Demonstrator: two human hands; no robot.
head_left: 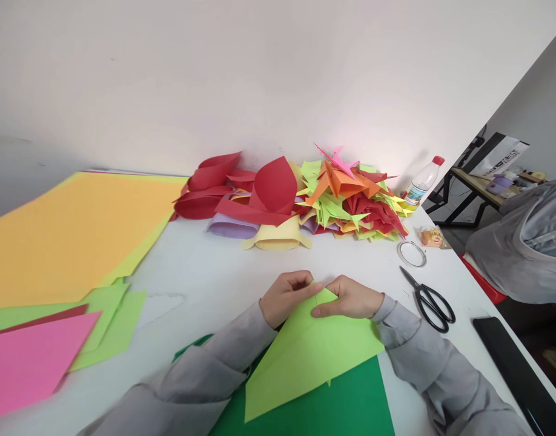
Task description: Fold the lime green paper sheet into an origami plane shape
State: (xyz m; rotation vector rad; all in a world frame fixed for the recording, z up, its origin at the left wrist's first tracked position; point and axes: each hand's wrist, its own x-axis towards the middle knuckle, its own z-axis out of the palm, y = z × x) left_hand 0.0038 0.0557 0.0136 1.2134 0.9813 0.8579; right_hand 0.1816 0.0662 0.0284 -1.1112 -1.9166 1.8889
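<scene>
And here we are at the white surface, the left hand and right hand close together, fingers of both clamped on the top corner of a lime-green sheet. That sheet lies slantwise over a dark green sheet, hiding much of it, and the left sleeve crosses in front of more. Straight ahead, against the wall, sit curled red paper pieces, and right beside them a heap of pointed folded shapes in orange, lime and red, a pink one on top. Over on the right, a clear bottle leans by the heap; nearer come a snack packet, a tape roll, and black scissors, blades slightly parted, just beyond the right sleeve. A black slab lines that edge. To the left, big orange-yellow sheets overlap lime ones, with a pink sheet nearest.
</scene>
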